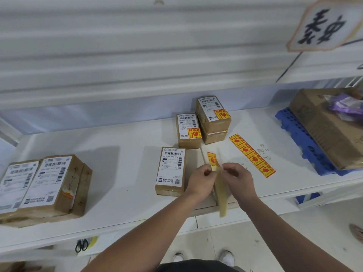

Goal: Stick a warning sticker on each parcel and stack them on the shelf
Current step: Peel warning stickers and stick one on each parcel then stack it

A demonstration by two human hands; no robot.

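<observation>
Warning sticker (212, 159), yellow with red print, stands half peeled above the front edge of the white shelf (121, 173). The left hand (202, 181) has its grip pinching the sticker's lower edge. The right hand (238, 179) has its grip pinching the top of the pale backing strip (223, 199), which hangs down past the shelf's front edge. Just beside the left hand lies an unstickered parcel (171, 170), label up. Toward the back edge sit a stickered parcel (189, 130) and, touching its right side, a two-high stack (213, 118) whose top box carries the same sticker. A sticker strip (252, 155) lies flat to the right of the hands. Two more labelled parcels (53, 183) rest side by side at the shelf's left end. At the right end a large carton (324, 126) sits on a blue pallet (306, 146). Scissors (81, 245) show below the front edge.
</observation>
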